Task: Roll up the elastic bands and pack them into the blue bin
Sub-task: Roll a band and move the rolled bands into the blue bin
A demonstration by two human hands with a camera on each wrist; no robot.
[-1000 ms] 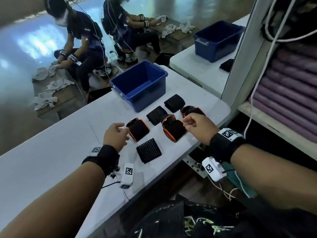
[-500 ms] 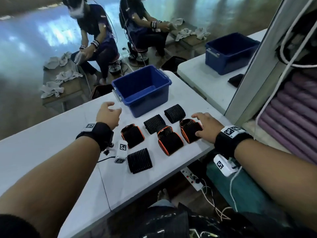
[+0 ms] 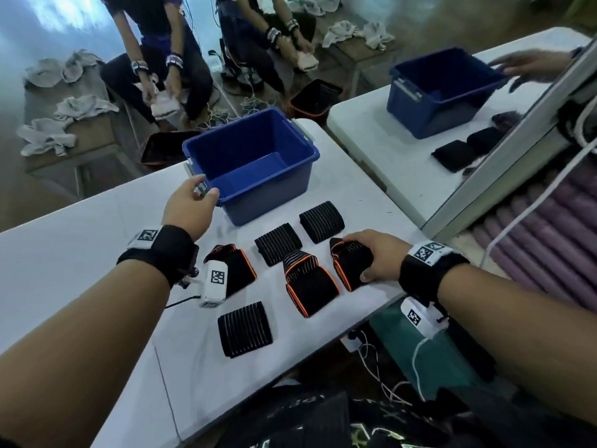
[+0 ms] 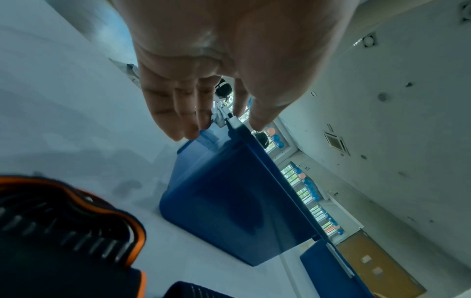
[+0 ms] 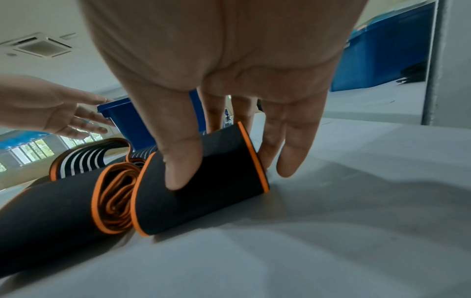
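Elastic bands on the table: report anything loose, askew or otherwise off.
The middle orange-edged band has a striped end flap sticking up loose, as has the left one. The three plain black bands lie flat. The blue bin holds nothing. The right hand grips the rightmost band.

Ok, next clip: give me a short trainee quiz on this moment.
1. True or false: the right hand grips an orange-edged band.
2. The left hand is at: A a towel; B the blue bin's corner; C a cable.
3. How many bands lie on the table?
Key: 1 true; 2 B; 3 six.
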